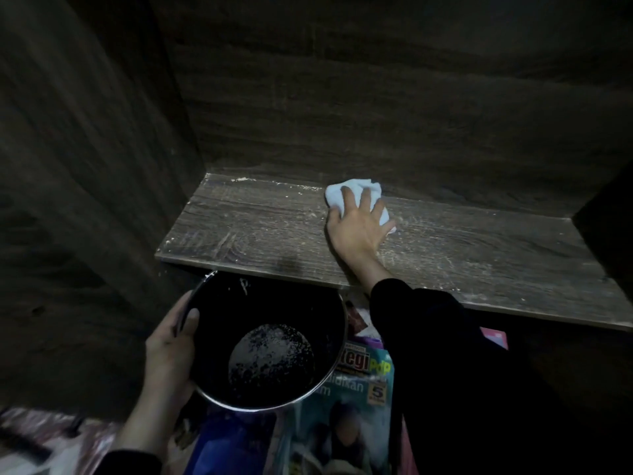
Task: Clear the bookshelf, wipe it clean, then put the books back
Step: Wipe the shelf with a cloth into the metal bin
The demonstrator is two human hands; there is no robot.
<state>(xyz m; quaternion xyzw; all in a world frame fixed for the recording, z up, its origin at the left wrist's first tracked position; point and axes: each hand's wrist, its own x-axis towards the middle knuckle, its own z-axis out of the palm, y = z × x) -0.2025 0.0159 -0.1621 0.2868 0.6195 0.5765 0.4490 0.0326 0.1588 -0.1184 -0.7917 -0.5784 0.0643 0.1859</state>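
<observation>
A dark wooden shelf board (260,231) lies bare, dusty, with pale crumbs along its back edge. My right hand (356,228) presses a white cloth (342,193) flat on the board near the back wall, fingers spread over it. My left hand (171,341) grips the rim of a black round pan (267,341), thumb over the edge, holding it just below the shelf's front edge. The pan's bottom is speckled with pale dust. Books (356,382) lie below, one with a teal cover.
The shelf's left side wall (85,166) and back wall (376,97) close in the compartment; a right wall (609,207) bounds the far end. A pink item (495,337) lies below the shelf. Patterned fabric (51,437) is at the bottom left.
</observation>
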